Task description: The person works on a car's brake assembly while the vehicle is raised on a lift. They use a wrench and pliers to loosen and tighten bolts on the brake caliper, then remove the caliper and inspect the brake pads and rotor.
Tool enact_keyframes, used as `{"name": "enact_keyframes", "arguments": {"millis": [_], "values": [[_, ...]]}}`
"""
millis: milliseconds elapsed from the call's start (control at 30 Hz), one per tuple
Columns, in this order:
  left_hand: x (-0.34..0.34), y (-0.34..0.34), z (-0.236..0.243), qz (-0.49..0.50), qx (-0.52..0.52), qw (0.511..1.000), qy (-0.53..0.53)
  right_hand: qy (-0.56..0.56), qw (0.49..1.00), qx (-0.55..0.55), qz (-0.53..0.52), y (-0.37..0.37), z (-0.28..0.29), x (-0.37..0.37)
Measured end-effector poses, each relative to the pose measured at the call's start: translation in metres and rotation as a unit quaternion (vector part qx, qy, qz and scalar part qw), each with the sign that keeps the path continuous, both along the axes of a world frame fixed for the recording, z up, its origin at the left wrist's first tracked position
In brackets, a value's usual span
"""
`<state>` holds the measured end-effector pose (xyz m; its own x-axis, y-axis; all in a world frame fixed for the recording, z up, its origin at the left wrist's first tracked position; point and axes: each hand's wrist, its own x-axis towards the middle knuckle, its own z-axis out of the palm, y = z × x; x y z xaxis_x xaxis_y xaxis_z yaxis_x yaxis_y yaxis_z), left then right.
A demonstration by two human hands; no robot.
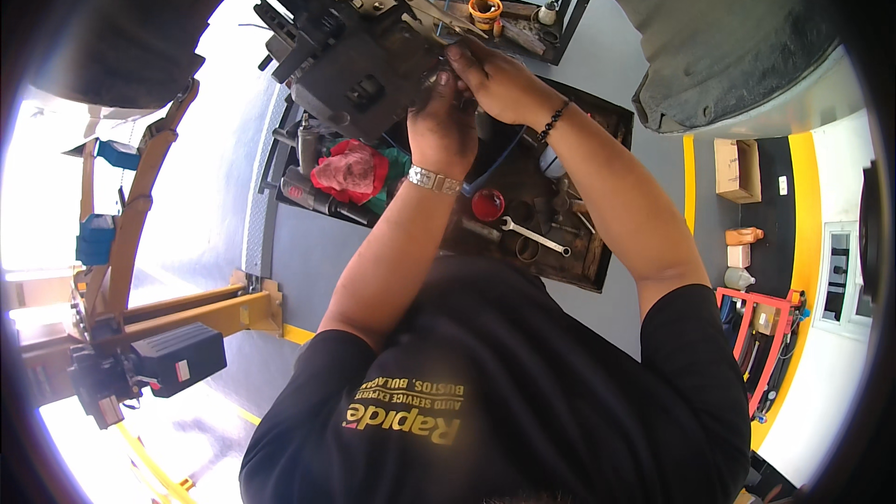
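Head view: I see the L hand (443, 135) and the R hand (504, 89) close together, fingers curled inward, at the right edge of the dark assembly (334, 79), far left, w/ locking pliers (378, 0) at its far side. What small piece they hold, if any, I cannot tell. Step, IMO: fine finger work; next move prob. needs the assembly steady.

Below the left hand (443, 135), the black shirt (532, 364) carries yellow lettering (403, 415) in 3 lines, upside down, 1 line being larger. Far left of this hand, a black box (173, 350) has a red-and-white label (182, 371), too small for reading.
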<state>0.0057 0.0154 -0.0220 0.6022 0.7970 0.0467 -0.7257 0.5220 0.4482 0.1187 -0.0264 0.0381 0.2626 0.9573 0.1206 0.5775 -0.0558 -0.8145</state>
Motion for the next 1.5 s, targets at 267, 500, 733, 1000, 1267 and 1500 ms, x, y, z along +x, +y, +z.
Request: {"name": "enact_keyframes", "arguments": {"millis": [267, 500, 733, 1000, 1267, 1500], "values": [[0.002, -0.005, 0.009, 0.039, -0.014, 0.999, 0.016, -0.132, 0.991, 0.014, 0.008, 0.005, -0.008, 0.009], [0.001, -0.004, 0.004, 0.026, -0.014, 0.999, 0.040, -0.119, 0.986, 0.115, 0.010, 0.007, -0.004, 0.005], [0.002, -0.002, 0.001, 0.028, 0.032, 0.999, 0.031, 0.001, 1.000, 0.006, -0.030, -0.002, 0.006, -0.003], [-0.001, -0.001, 0.005, 0.020, -0.044, 0.997, 0.057, -0.068, 0.995, -0.073, 0.024, -0.005, 0.010, 0.007], [0.002, -0.001, 0.001, 0.044, -0.006, 0.998, 0.036, 0.111, 0.988, 0.103, -0.013, -0.012, -0.017, -0.008], [-0.010, -0.003, 0.004, 0.041, -0.061, 0.993, 0.087, -0.237, 0.969, 0.066, 0.019, -0.011, -0.007, 0.012]]}}
